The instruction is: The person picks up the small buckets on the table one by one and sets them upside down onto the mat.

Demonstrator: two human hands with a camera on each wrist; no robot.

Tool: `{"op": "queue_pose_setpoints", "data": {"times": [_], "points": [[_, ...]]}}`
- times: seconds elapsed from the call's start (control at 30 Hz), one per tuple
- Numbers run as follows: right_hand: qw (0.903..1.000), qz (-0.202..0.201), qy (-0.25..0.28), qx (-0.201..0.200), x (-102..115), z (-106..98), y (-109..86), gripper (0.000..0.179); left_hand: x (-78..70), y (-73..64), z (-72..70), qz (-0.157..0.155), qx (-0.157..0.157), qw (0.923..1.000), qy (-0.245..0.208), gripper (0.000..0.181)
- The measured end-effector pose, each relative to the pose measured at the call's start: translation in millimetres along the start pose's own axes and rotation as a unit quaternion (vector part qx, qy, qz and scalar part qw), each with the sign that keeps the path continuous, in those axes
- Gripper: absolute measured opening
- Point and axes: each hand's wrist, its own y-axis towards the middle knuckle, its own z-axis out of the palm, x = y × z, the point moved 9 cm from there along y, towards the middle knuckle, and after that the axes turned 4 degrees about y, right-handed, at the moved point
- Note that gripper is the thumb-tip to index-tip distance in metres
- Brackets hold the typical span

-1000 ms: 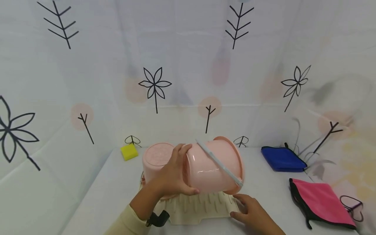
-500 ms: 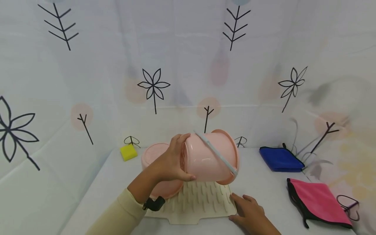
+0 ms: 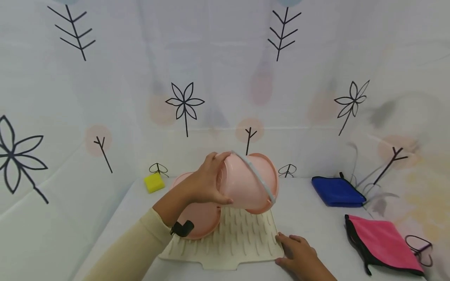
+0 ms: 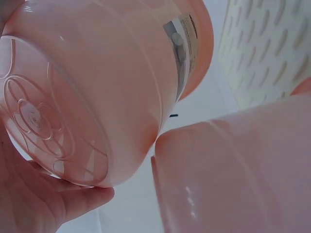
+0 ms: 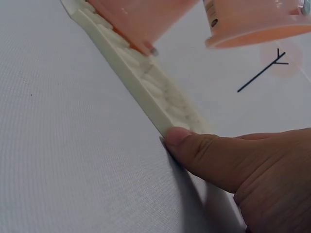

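My left hand [image 3: 204,183] grips a pink plastic bucket [image 3: 244,183] around its base end. The bucket lies on its side in the air, its rim toward the right, with a grey handle [image 3: 258,177] across it. In the left wrist view its ribbed base [image 4: 36,116] faces the palm. Behind my left forearm, a second pink bucket [image 3: 202,222] stands upside down on a cream drain tray [image 3: 246,242]. At the tray's front right corner, my right hand [image 3: 300,255] holds the edge, thumb [image 5: 180,138] against the outer wall; its other fingers are partly hidden.
A yellow sponge [image 3: 154,182] lies at the back left of the white table [image 3: 116,234]. To the right are a blue zippered pouch [image 3: 337,191] and a pink pouch [image 3: 383,244] with black trim. A patterned white curtain [image 3: 225,58] hangs behind.
My left hand has raised the held bucket and shifted it slightly left, away from the tray. More of the tray shows now. My right hand stays at the tray's corner.
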Motion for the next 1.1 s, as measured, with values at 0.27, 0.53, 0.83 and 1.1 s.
{"op": "queue_pose_setpoints", "data": {"times": [0.27,0.53,0.83,1.1], "points": [[0.9998,0.011,0.019,0.002,-6.1,2.9,1.4,0.089,1.0,25.3,-2.8,0.005,0.032,0.9980,0.053,0.132],[0.9999,0.002,0.013,-0.003,-4.2,1.2,0.6,0.088,10.9,51.0,-12.0,-0.029,0.070,0.9945,0.072,0.128],[0.9999,0.000,0.012,-0.009,-2.3,-2.1,-0.5,0.086,5.3,62.9,7.5,-0.043,0.126,0.9877,0.082,0.127],[0.9999,-0.003,-0.005,-0.012,-1.1,-2.3,-1.1,0.087,-5.3,69.2,41.0,-0.067,0.163,0.9717,0.157,0.127]]}}
